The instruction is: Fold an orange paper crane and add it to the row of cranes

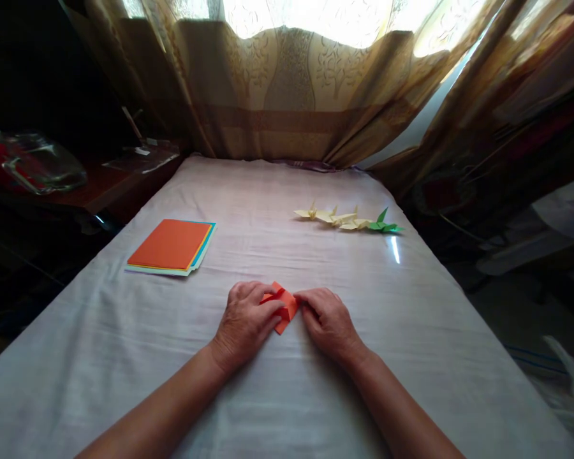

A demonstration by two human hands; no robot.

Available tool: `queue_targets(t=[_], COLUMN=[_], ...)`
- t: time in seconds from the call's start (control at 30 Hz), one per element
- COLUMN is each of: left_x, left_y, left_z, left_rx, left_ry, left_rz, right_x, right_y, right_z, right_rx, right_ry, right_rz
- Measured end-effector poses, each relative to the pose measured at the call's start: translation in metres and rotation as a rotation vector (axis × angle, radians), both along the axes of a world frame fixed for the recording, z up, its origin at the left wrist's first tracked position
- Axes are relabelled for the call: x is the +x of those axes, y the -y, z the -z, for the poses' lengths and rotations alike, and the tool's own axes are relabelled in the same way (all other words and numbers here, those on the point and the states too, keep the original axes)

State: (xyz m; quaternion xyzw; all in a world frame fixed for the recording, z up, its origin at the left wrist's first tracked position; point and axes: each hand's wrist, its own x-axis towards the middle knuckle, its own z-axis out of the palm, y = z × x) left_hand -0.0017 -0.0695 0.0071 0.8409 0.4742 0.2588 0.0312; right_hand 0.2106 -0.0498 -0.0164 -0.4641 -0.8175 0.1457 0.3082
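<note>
Pinning folded orange paper (282, 307) flat on the tabletop (411, 331): left hand (245, 322) presses it, right hand (326, 320) pinches its edge. Align edges first, then crease firmly outward.

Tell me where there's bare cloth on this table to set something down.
Bare cloth lies between the paper stack and the row of folded cranes, behind them toward the curtain, and along the near edge outside both forearms. It is crowded where the left hand and right hand press the orange fold.

White-clothed table (268, 395) bears paper stack (171, 245), paper cranes (347, 218), folded orange paper (283, 307).
</note>
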Motion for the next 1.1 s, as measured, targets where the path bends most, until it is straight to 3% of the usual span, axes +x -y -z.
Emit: queue_targets(t=[0.17,0.43,0.6,0.77,0.93,1.1], left_x=[-0.004,-0.023,-0.031,-0.032,-0.035,-0.038], left_y=[-0.005,-0.012,-0.016,-0.026,-0.025,0.003], left_z=[0.001,0.002,-0.001,-0.004,-0.005,-0.008], left_rx=[0.145,0.193,0.241,0.325,0.264,0.138], left_ry=[-0.062,-0.161,-0.159,-0.158,-0.204,-0.233], left_rz=[-0.001,0.285,0.33,0.348,0.388,0.306], right_x=[-0.001,0.0,-0.002,-0.006,-0.011,-0.015], right_y=[0.002,0.002,0.004,0.021,0.033,0.031], right_z=[-0.002,-0.003,-0.001,-0.015,-0.02,-0.014], right_rx=[-0.037,-0.061,0.076,0.286,0.347,0.361], right_ry=[0.002,0.064,0.072,0.211,0.237,0.194], right_rz=[0.002,-0.026,-0.114,-0.123,-0.14,-0.226])
